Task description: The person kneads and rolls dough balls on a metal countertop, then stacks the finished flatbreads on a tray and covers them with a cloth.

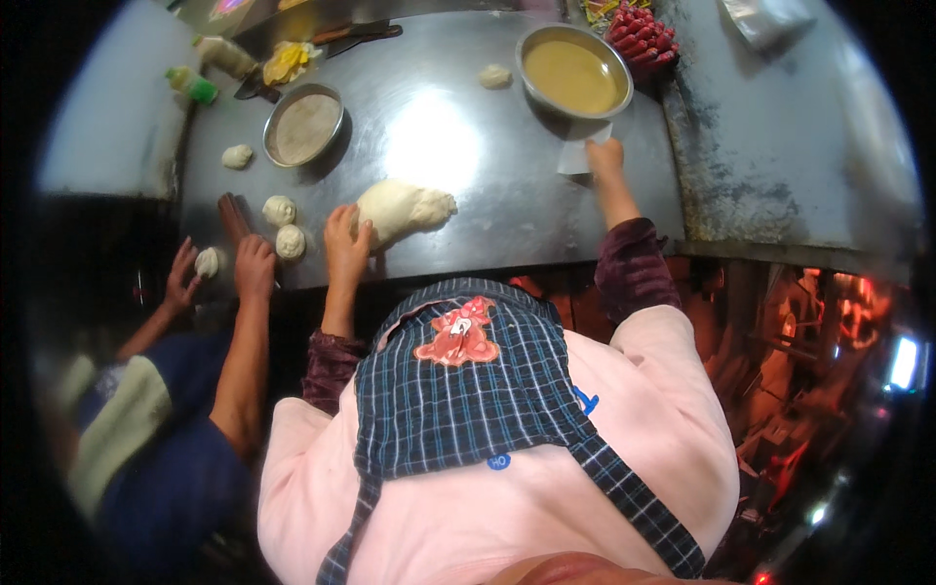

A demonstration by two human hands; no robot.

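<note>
My left hand [346,238] lies with spread fingers against the left end of a large lump of dough [401,208] on the metal worktop [482,234]. My right hand [605,156] grips a flat pale scraper or sheet [579,152], its exact kind unclear, just below a steel bowl of yellowish liquid [574,69]. A small dough piece [495,76] sits left of that bowl. Left of the large lump are two dough balls, one [279,210] above the other [290,242].
At left a co-worker's hands [254,265] are by a rolling pin [234,216] and a dough ball [207,262]. Farther back stand a bowl of flour-like powder [304,126], a green-capped bottle [191,85], knives [358,35] and red-wrapped sticks [641,40]. A raised ledge [684,161] bounds the right.
</note>
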